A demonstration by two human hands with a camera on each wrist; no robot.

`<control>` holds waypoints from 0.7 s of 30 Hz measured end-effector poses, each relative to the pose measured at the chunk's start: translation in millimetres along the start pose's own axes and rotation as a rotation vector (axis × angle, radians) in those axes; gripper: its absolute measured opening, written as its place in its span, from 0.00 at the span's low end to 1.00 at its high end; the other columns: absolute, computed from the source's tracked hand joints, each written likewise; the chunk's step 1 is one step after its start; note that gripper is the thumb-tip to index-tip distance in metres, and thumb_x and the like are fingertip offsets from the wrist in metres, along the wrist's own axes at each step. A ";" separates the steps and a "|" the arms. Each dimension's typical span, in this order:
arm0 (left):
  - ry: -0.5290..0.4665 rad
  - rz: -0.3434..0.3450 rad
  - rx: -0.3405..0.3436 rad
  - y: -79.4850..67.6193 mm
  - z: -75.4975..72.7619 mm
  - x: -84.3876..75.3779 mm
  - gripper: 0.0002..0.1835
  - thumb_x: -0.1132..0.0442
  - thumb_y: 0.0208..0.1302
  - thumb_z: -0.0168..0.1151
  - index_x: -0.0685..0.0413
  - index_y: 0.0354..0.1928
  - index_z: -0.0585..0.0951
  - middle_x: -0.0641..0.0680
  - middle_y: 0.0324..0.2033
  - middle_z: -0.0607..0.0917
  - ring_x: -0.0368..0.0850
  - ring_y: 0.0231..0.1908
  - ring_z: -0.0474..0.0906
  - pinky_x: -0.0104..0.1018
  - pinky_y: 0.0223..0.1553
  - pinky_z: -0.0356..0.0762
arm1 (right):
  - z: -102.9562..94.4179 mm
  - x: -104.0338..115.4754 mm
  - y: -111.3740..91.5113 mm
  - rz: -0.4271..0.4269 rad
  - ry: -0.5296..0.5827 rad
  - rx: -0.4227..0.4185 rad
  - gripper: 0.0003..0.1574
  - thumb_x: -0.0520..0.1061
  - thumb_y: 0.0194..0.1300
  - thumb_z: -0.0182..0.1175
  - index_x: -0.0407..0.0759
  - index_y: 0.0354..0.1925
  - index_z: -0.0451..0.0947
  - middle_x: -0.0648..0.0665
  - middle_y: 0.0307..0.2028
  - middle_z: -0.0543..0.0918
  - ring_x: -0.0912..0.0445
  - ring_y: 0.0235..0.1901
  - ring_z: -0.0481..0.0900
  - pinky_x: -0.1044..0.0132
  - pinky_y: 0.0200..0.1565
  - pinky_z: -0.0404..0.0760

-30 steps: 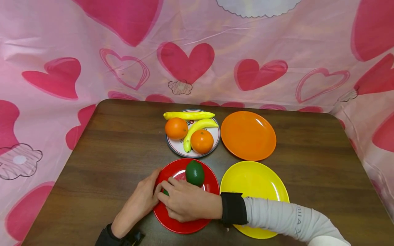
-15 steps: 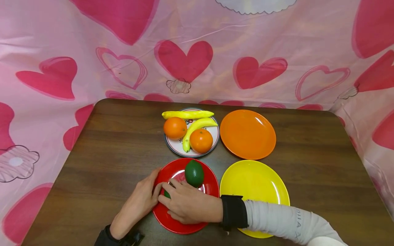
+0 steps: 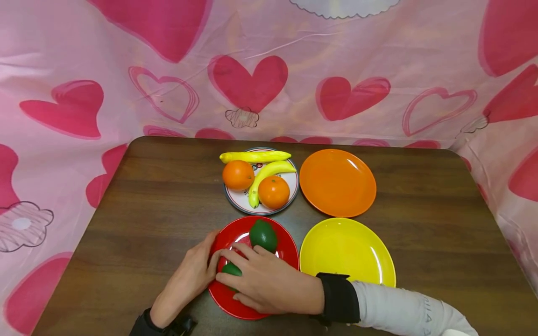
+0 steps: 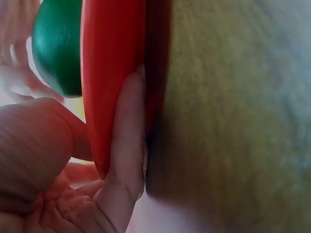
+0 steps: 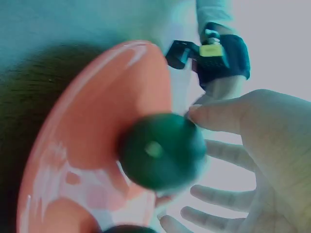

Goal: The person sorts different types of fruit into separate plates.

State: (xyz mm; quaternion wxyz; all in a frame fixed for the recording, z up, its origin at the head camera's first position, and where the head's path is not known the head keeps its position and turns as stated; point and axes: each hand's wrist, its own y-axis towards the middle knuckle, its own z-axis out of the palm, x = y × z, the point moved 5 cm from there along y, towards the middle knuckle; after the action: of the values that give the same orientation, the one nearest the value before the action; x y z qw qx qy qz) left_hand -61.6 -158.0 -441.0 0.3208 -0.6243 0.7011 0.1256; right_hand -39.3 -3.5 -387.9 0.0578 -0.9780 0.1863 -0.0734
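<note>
My left hand (image 3: 189, 275) grips the left rim of the red plate (image 3: 232, 302). In the left wrist view its thumb is at the upper side of the rim, and a finger (image 4: 129, 126) lies along the underside. Two dark green, egg-shaped fruits are on that plate. The farther fruit (image 3: 264, 234) lies near the back rim. Over the nearer fruit (image 3: 231, 269) spreads my right hand (image 3: 275, 282), partly covering it. From the right wrist, the thumb (image 5: 218, 116) is right at a green fruit (image 5: 163, 150), while the other fingers extend apart beyond it.
Behind the red plate, a white patterned plate (image 3: 235, 198) bears two oranges (image 3: 238, 175) and two bananas (image 3: 269, 175). An orange plate (image 3: 338, 182) and a yellow plate (image 3: 346, 249) stand to the right. My right forearm (image 3: 399, 303) crosses the yellow plate's near edge.
My right hand has drawn slightly to the right and its fingers have spread, so more of the nearer green fruit shows. The farther fruit has turned a little. My left hand stays at the rim.
</note>
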 end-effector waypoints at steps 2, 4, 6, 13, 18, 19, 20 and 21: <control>-0.006 -0.002 0.000 0.2 -0.1 0.0 0.31 0.62 0.61 0.64 0.61 0.66 0.66 0.64 0.58 0.78 0.60 0.54 0.79 0.50 0.48 0.79 | -5.3 -2.7 -7.6 0.013 0.046 -0.024 0.36 0.66 0.68 0.49 0.62 0.71 0.62 0.48 0.70 0.63 0.51 0.66 0.63 0.61 0.57 0.75; -0.009 0.004 -0.002 0.3 -0.3 0.0 0.32 0.61 0.62 0.63 0.61 0.66 0.66 0.63 0.57 0.79 0.59 0.53 0.80 0.49 0.48 0.79 | -9.3 -7.0 -17.2 0.031 0.092 -0.057 0.35 0.66 0.69 0.48 0.62 0.70 0.63 0.47 0.69 0.65 0.50 0.66 0.62 0.60 0.57 0.74; -0.014 0.007 -0.005 0.1 -1.0 -0.2 0.32 0.59 0.62 0.63 0.61 0.66 0.66 0.63 0.56 0.79 0.59 0.52 0.80 0.48 0.47 0.79 | -12.2 -13.3 -28.9 0.059 0.136 -0.099 0.34 0.66 0.69 0.48 0.61 0.70 0.64 0.47 0.68 0.65 0.50 0.66 0.61 0.59 0.58 0.74; -0.033 -0.037 0.018 1.7 -0.6 -0.2 0.32 0.58 0.62 0.63 0.60 0.66 0.66 0.63 0.55 0.80 0.58 0.51 0.80 0.45 0.43 0.81 | -13.9 -45.7 -84.6 0.292 0.243 -0.239 0.32 0.66 0.68 0.51 0.61 0.67 0.69 0.47 0.67 0.67 0.53 0.65 0.63 0.59 0.59 0.73; -0.068 -0.055 0.030 2.9 -1.6 0.0 0.32 0.58 0.62 0.63 0.59 0.66 0.66 0.61 0.53 0.81 0.52 0.46 0.82 0.42 0.40 0.82 | -5.5 -75.6 -135.1 0.587 0.263 -0.350 0.31 0.65 0.64 0.58 0.61 0.63 0.72 0.49 0.63 0.71 0.54 0.60 0.70 0.57 0.57 0.76; -0.081 -0.061 0.031 3.0 -1.8 0.2 0.32 0.58 0.62 0.64 0.58 0.66 0.67 0.60 0.53 0.81 0.50 0.44 0.82 0.41 0.38 0.82 | -2.6 -81.3 -146.6 0.642 0.264 -0.380 0.31 0.63 0.64 0.59 0.59 0.63 0.72 0.48 0.62 0.71 0.53 0.58 0.71 0.56 0.55 0.77; -0.092 -0.068 0.033 3.0 -2.0 0.5 0.32 0.59 0.62 0.64 0.57 0.66 0.67 0.60 0.52 0.81 0.47 0.42 0.82 0.40 0.37 0.82 | 0.5 -86.6 -158.2 0.695 0.266 -0.409 0.30 0.61 0.64 0.60 0.57 0.62 0.72 0.47 0.60 0.72 0.52 0.56 0.72 0.54 0.54 0.78; -0.104 -0.076 0.037 2.8 -2.3 0.7 0.32 0.59 0.62 0.64 0.57 0.66 0.67 0.60 0.52 0.81 0.46 0.41 0.82 0.39 0.35 0.82 | 4.3 -91.6 -169.9 0.749 0.275 -0.433 0.30 0.60 0.64 0.60 0.55 0.62 0.72 0.46 0.58 0.73 0.51 0.54 0.73 0.53 0.52 0.78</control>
State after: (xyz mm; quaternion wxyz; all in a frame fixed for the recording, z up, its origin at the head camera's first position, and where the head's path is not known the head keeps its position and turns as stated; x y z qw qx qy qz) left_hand -65.0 -159.3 -440.4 0.3729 -0.6371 0.6614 0.1327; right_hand -62.4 188.0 -379.5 -0.1508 -0.8141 0.5442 -0.1358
